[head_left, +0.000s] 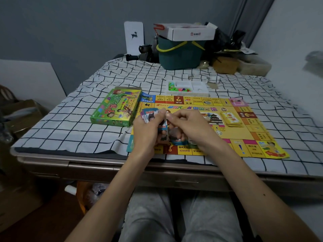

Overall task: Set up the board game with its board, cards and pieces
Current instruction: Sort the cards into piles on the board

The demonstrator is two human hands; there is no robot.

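The yellow game board (232,137) lies unfolded on the checked tablecloth. My left hand (148,130) holds a fanned stack of small picture cards (148,115) above the board's left part. My right hand (188,126) pinches one card of that stack from the right, fingertips meeting the left thumb. More cards (176,138) show below and between the hands. A yellow card deck (231,118) rests on the board's right side. Two white dice (218,132) lie near the board's centre. The green game box (117,109) sits left of the board.
A white plastic tray (188,89) with green and pink pieces stands behind the board. A dark green basket (180,53) with a white carton on top stands at the table's back, with clutter to its right. The table's front edge (104,165) is near my knees.
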